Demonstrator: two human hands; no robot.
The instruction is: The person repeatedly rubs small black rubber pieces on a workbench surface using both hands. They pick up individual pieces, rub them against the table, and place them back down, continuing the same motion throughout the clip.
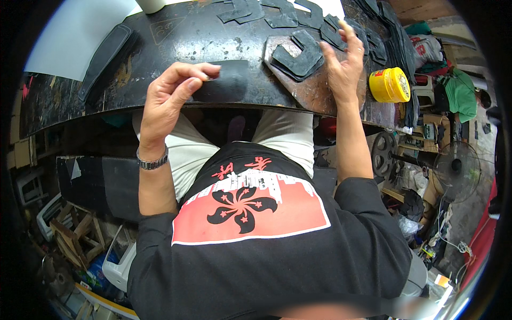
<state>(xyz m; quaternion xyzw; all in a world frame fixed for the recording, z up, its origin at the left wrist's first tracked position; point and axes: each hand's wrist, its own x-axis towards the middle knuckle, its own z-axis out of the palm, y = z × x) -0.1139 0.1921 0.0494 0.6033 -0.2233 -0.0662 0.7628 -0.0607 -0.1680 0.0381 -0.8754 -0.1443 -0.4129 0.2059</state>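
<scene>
At the table's near edge, my left hand (169,96) has its thumb and index finger pinched together. A small pale bit shows at the fingertips, too small to name. Under and beside these fingers is a black rectangular sheet (232,82), and I cannot tell whether they touch it. My right hand (344,69) is raised with fingers apart, holding nothing. It is just right of a stack of black C-shaped pieces (298,60), which rests on a worn brownish board (314,93).
More black cut pieces (280,13) lie along the far side. A yellow tub (389,85) stands right of my right hand, near long black strips (392,40). A dark curved piece (106,56) and a white sheet (80,32) lie left. A fan (456,166) stands right.
</scene>
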